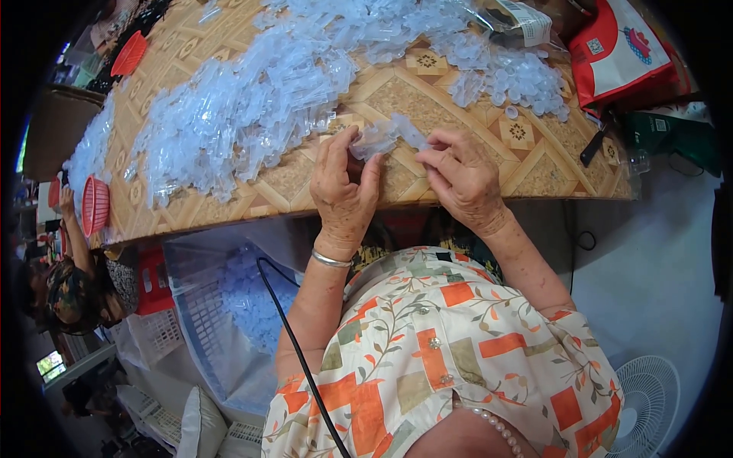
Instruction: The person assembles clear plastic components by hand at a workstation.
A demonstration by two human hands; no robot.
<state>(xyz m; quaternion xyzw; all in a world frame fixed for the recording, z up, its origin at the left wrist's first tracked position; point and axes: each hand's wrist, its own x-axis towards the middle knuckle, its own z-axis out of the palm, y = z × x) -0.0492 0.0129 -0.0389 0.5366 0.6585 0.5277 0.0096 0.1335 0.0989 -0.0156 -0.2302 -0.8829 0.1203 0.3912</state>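
Translucent pale plastic pieces: a small cluster (374,140) between the two hands, above the table's near edge.
Left hand (345,183): thumb and forefinger parted, cluster at their tips; cannot tell whether they grip it.
Right hand (467,179): thumb and forefinger together, clamped on the end of a narrow translucent plastic strip (410,131) beside the cluster.
Table (427,101): brown, wood-patterned covering with flower motifs.
Bin below: blue openwork plastic bin (200,309), lined with clear sheeting, holding pale bluish pieces.
Main heap: long translucent plastic pieces (244,114), ahead and left.
Side heap: small, rounded translucent pieces (527,84), ahead and right.
Right end: black-handled tool (594,146); red-and-white bag (622,57) beyond.
Far left: red openwork plastic basket (128,53).
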